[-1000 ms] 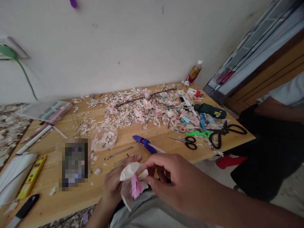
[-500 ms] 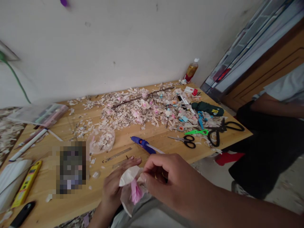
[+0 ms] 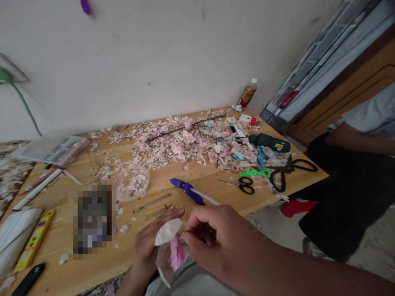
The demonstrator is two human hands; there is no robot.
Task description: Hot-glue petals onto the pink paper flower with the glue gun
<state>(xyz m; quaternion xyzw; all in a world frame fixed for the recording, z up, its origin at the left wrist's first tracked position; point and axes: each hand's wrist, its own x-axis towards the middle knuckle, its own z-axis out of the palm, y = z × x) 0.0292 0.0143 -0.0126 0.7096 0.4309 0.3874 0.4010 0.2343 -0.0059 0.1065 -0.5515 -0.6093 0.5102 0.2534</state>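
Note:
My right hand (image 3: pixel 220 238) pinches a paper flower (image 3: pixel 178 253) between thumb and forefinger, above my lap at the table's near edge. The flower has a folded pink centre and pale, thin outer petals. Behind it, my left hand (image 3: pixel 148 238) lies flat with fingers stretched out over the table edge; the petals partly cover it. Just beyond my hands is a blue glue gun (image 3: pixel 187 190) with a white glue stick in its back end. A thin metal ruler (image 3: pixel 154 200) lies left of the glue gun.
Paper scraps (image 3: pixel 166 152) and a flowered twig (image 3: pixel 185 129) cover the back. Black-handled scissors (image 3: pixel 245 185), green scissors (image 3: pixel 255 173) and a bottle (image 3: pixel 247 94) are at right. A round dish (image 3: pixel 134 183) and yellow box (image 3: pixel 35 240) stand left. A person (image 3: pixel 364 127) sits at right.
The view has shifted very slightly. My right hand still holds the paper flower, which sits a touch lower in view; my left hand stays flat.

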